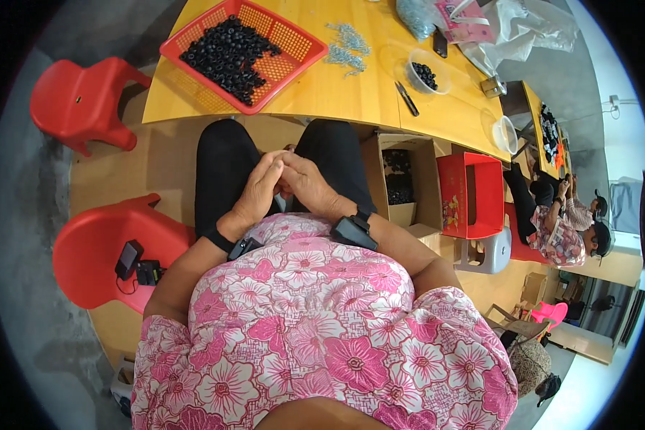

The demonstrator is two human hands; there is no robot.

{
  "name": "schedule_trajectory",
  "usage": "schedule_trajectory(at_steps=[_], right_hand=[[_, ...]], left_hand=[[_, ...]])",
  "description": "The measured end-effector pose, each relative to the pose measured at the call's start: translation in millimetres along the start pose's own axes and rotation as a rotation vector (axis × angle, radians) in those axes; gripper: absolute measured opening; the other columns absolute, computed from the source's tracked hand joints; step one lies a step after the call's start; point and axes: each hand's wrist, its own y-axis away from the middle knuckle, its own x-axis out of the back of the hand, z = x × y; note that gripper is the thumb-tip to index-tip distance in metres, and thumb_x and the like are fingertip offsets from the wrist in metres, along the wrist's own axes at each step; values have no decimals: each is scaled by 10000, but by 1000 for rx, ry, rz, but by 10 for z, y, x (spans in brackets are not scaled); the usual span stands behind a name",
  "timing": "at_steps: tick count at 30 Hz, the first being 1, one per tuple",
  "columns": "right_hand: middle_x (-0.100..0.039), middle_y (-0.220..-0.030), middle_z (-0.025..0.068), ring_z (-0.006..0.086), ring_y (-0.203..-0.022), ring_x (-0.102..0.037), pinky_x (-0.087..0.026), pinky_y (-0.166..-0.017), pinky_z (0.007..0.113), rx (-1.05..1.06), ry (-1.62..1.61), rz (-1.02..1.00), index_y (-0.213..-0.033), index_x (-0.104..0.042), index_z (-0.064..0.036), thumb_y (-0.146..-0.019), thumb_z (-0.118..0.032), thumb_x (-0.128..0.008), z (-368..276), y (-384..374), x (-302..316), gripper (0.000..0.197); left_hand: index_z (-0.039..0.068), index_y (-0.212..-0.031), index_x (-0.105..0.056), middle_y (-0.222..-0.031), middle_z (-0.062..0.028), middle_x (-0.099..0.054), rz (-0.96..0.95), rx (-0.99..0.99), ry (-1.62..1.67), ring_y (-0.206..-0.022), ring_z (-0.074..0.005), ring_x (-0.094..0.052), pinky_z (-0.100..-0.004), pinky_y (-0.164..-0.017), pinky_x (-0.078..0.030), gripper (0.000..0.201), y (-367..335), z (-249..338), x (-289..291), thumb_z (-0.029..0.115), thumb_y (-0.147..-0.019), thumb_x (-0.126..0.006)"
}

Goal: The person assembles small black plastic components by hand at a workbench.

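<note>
My left hand point(256, 192) and my right hand point(308, 180) are clasped together over my lap, fingers folded against each other. I make out no object in them, though the palms are hidden. Each wrist wears a dark band with a small box, one on the left wrist point(245, 247) and one on the right wrist point(354, 233). Beyond my knees, on the yellow table point(279, 132), stands a red perforated basket point(283, 84) with many small black ring-like parts point(229, 57). Small silvery metal pieces point(348, 49) lie in a loose pile to its right.
A clear bowl point(441, 77) of black parts, a dark pen-like tool point(407, 99) and a clear cup point(505, 135) are on the table. Below stand a cardboard box point(426, 179) and a red box point(487, 161). Red chairs point(75, 107) are left; other people point(555, 229) sit right.
</note>
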Motion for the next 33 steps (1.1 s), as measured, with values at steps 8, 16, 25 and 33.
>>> schedule_trajectory(at_steps=[8,16,25,33], right_hand=[[-580,-737,64,124,-590,-548,-469,-513,261,-151,-157,95,-1089,-558,5,-941,-196,-429,67,6,-93,281],[-590,-739,73,162,-599,-555,-473,-524,280,9,-148,11,-902,-587,-27,-945,-258,-470,64,-23,25,262],[-364,-643,-40,87,-535,-327,-431,-639,309,-277,-746,-162,-922,-514,-74,-982,-317,-411,-147,-27,229,271],[-379,-654,-30,95,-557,-347,-430,-645,313,-295,-757,-112,-917,-530,-62,-961,-347,-472,-195,25,170,294]], left_hand=[[59,-1197,-484,-850,-11,-531,104,43,-47,-669,-73,-487,-209,-566,-409,373,6,-84,-57,336,-999,-331],[3,-1117,-537,-997,-68,-571,146,-137,-115,-938,-126,-533,-260,-812,-447,282,-91,-186,-15,222,-982,-423],[1,-1108,-576,-947,-34,-576,146,-317,-334,-844,-84,-573,-208,-728,-480,239,-76,199,47,143,-916,-566],[4,-986,-646,-927,-76,-616,239,-405,-480,-802,-133,-629,-238,-721,-506,164,-35,260,32,65,-835,-625]])
